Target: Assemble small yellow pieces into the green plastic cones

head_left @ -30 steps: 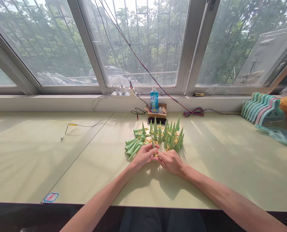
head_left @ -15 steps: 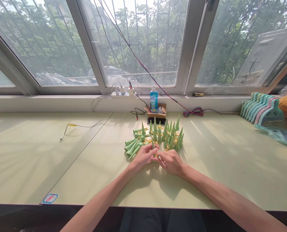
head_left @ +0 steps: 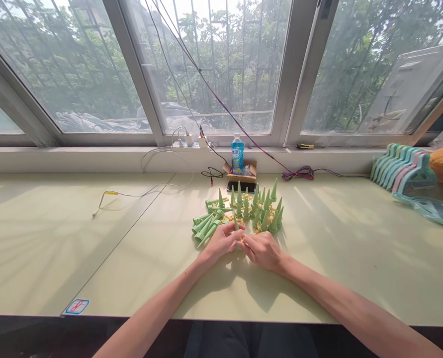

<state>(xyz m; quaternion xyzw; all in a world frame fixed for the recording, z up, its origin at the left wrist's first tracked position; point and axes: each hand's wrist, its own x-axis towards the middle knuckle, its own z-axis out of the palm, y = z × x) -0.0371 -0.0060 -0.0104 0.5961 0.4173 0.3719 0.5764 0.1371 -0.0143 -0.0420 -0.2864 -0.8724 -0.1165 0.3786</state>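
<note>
My left hand point(head_left: 221, 241) grips a green plastic watering spike point(head_left: 236, 223), held roughly upright with its point up, just above or on the table. From the other side, the fingers of my right hand point(head_left: 263, 250) pinch the small yellow valve point(head_left: 241, 237) on the spike's side; the fingers partly hide it. Beyond my left hand lies a heap of green spikes point(head_left: 205, 227) on their sides. Behind and to the right, several more spikes point(head_left: 265, 219) stand point up, with yellow pieces showing among them.
A blue-labelled bottle point(head_left: 237, 155) stands by an open cardboard box point(head_left: 248, 174), behind a dark phone point(head_left: 249, 187). A white cable point(head_left: 132, 194) crosses the table on the left. Teal and pink plastic items point(head_left: 407, 169) stand at the right. A power strip point(head_left: 190, 145) is near the window.
My right fingers have shifted slightly around the yellow valve, which now shows more. My left hand and the spike are almost unmoved.
</note>
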